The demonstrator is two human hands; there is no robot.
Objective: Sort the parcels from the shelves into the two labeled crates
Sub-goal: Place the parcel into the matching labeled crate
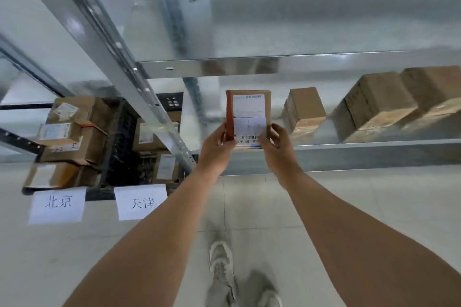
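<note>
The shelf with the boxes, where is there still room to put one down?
The shelf is bare left of the small box, behind the held parcel. Its right end is crowded with big boxes. The left crate is piled high.

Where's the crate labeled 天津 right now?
Head view, lower left: the 天津 crate sits on the floor right of the 北京 crate, partly behind the shelf upright.

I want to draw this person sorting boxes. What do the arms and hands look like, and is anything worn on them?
Both arms are bare, with no sleeves in view. The left hand and right hand wear no gloves, and no watch or rings show.
</note>
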